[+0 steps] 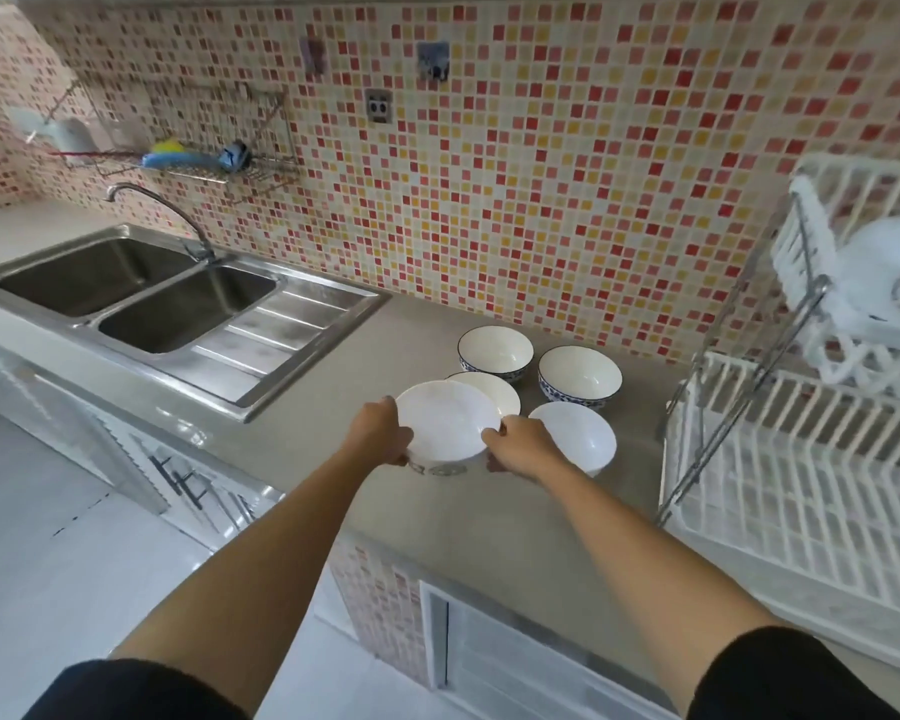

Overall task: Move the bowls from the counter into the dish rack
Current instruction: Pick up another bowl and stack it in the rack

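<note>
Several white bowls stand on the grey counter (pixel 333 433). The nearest white bowl (pixel 445 420) has a dark pattern on its outside. My left hand (pixel 378 431) grips its left rim and my right hand (pixel 520 446) grips its right rim. Behind it sits a cream bowl (pixel 494 389), partly hidden. A plain white bowl (pixel 580 436) lies just right of my right hand. Two blue-patterned bowls (pixel 495 350) (pixel 579 375) stand further back. The white two-tier dish rack (pixel 801 475) stands at the right, its lower tier bare.
A steel double sink (pixel 141 298) with a faucet (pixel 162 210) is on the left. A wire wall shelf (pixel 198 158) holds sponges. White items (pixel 884 283) sit on the rack's upper tier. Tiled wall runs behind the counter.
</note>
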A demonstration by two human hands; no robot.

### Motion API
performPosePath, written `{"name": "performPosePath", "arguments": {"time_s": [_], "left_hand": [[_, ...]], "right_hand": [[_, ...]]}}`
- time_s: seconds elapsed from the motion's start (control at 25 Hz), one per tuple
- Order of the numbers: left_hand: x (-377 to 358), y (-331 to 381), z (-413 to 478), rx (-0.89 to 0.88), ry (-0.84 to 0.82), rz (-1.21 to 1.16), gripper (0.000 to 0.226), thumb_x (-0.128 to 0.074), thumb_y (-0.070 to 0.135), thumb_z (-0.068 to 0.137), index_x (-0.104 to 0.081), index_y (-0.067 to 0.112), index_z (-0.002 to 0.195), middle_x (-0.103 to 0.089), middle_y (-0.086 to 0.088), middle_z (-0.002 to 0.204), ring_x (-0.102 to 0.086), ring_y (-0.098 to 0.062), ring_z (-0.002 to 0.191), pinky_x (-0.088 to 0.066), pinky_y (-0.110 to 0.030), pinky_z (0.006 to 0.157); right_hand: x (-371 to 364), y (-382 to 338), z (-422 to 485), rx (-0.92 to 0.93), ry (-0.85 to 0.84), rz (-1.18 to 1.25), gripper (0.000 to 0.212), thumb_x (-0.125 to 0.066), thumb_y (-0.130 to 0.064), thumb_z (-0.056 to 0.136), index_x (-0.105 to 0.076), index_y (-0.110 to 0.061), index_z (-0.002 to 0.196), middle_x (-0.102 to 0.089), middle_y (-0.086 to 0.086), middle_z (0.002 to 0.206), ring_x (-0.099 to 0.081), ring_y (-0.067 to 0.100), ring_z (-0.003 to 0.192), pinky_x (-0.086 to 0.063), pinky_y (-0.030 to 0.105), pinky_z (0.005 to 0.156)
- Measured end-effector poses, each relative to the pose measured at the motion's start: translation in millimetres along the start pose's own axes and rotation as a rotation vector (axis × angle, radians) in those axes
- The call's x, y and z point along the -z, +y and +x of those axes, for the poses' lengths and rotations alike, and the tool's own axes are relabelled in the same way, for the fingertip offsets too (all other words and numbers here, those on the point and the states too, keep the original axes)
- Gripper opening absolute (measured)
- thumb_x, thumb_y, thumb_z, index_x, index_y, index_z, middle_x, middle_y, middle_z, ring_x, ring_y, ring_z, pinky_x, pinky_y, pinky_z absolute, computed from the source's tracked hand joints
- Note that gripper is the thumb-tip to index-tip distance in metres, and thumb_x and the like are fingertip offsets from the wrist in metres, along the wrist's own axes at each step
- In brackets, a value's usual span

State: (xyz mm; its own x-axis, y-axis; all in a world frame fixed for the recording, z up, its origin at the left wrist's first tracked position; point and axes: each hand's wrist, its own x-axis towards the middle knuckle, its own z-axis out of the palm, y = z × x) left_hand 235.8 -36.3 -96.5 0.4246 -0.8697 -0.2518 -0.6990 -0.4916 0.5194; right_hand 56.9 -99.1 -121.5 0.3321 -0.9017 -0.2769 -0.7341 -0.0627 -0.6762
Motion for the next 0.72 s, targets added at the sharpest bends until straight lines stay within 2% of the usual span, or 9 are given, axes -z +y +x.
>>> {"name": "performPosePath", "arguments": {"time_s": [0.04, 0.12, 0.2, 0.28, 0.36, 0.48, 0.56, 0.64, 0.72], "left_hand": [[16.0, 14.7, -3.5, -0.030, 0.042, -0.074, 0.044, -0.053, 0.006, 0.083, -0.047, -0.003, 0.127, -0.063, -0.025, 0.117, -0.067, -0.040, 0.096, -0.058, -0.044, 0.081], [43.2, 50.6, -13.3, -0.073, 0.089, -0.313, 0.049, -0.052, 0.005, 0.087, -0.043, 0.002, 0.134, -0.059, -0.020, 0.119, -0.070, -0.037, 0.090, -0.059, -0.046, 0.081], [61.7, 91.2, -23.3, -0.150, 0.105, -0.516, 0.050, -0.052, 0.004, 0.088, -0.041, 0.007, 0.137, -0.059, -0.014, 0.112, -0.071, -0.031, 0.083, -0.060, -0.043, 0.080], [69.2, 132.5, -30.5, -0.243, 0.142, -0.535, 0.050, -0.056, 0.011, 0.088, -0.043, 0.012, 0.136, -0.062, -0.012, 0.116, -0.070, -0.029, 0.089, -0.059, -0.044, 0.084], [69.6, 173.8, -40.3, -0.316, 0.130, -0.593, 0.050, -0.058, 0.014, 0.088, -0.044, 0.014, 0.136, -0.062, -0.012, 0.120, -0.070, -0.029, 0.094, -0.059, -0.043, 0.084], [71.0, 233.3, -61.4, -0.478, 0.085, -0.635, 0.038, -0.051, 0.024, 0.095, -0.048, 0.016, 0.132, -0.062, -0.008, 0.123, -0.070, -0.024, 0.091, -0.060, -0.035, 0.077], [80.0, 267.1, -74.8, -0.650, 0.154, -0.632, 0.040, -0.041, 0.037, 0.098, -0.048, 0.016, 0.131, -0.058, -0.008, 0.131, -0.063, -0.025, 0.107, -0.055, -0.040, 0.089], [94.3, 297.4, -89.5, -0.806, 0.234, -0.687, 0.046, -0.035, 0.042, 0.099, -0.046, 0.016, 0.135, -0.056, -0.006, 0.133, -0.056, -0.024, 0.119, -0.048, -0.045, 0.101], [104.7, 325.9, -106.8, -0.989, 0.267, -0.656, 0.045, -0.036, 0.041, 0.099, -0.046, 0.020, 0.138, -0.056, 0.002, 0.132, -0.054, -0.016, 0.117, -0.048, -0.032, 0.097]], "right_hand": [[19.0, -9.0, -6.1, 0.018, 0.065, 0.082, 0.033, -0.045, -0.038, 0.089, -0.059, -0.010, 0.096, -0.070, 0.012, 0.105, -0.067, 0.026, 0.092, -0.051, 0.035, 0.080], [59.0, -29.7, -26.7, 0.049, 0.128, 0.348, 0.044, -0.042, -0.052, 0.091, -0.052, -0.018, 0.119, -0.060, 0.001, 0.114, -0.065, 0.018, 0.088, -0.052, 0.025, 0.072], [97.5, -46.6, -49.4, 0.108, 0.123, 0.577, 0.055, -0.039, -0.059, 0.091, -0.036, -0.026, 0.135, -0.050, -0.003, 0.126, -0.059, 0.017, 0.102, -0.050, 0.023, 0.080], [130.0, -53.7, -67.9, 0.218, 0.138, 0.732, 0.059, -0.046, -0.054, 0.090, -0.030, -0.024, 0.139, -0.046, 0.000, 0.135, -0.053, 0.021, 0.114, -0.048, 0.025, 0.086], [159.7, -52.2, -83.7, 0.343, 0.283, 0.755, 0.059, -0.059, -0.045, 0.086, -0.032, -0.026, 0.135, -0.050, 0.005, 0.135, -0.055, 0.022, 0.115, -0.051, 0.028, 0.087], [214.7, -47.3, -117.1, 0.470, 0.557, 0.620, 0.066, -0.071, -0.043, 0.078, -0.038, -0.030, 0.133, -0.056, 0.001, 0.125, -0.058, 0.021, 0.112, -0.057, 0.035, 0.087], [250.9, -42.4, -142.9, 0.525, 0.709, 0.420, 0.076, -0.076, -0.046, 0.072, -0.038, -0.028, 0.136, -0.055, -0.001, 0.124, -0.057, 0.017, 0.109, -0.057, 0.031, 0.084], [282.1, -35.0, -163.5, 0.515, 0.852, 0.162, 0.088, -0.079, -0.051, 0.065, -0.038, -0.021, 0.137, -0.053, 0.000, 0.128, -0.052, 0.017, 0.112, -0.054, 0.032, 0.087], [308.7, -23.8, -178.5, 0.448, 0.940, -0.104, 0.095, -0.080, -0.054, 0.061, -0.038, -0.017, 0.138, -0.049, 0.003, 0.131, -0.046, 0.019, 0.117, -0.045, 0.036, 0.096]]}}
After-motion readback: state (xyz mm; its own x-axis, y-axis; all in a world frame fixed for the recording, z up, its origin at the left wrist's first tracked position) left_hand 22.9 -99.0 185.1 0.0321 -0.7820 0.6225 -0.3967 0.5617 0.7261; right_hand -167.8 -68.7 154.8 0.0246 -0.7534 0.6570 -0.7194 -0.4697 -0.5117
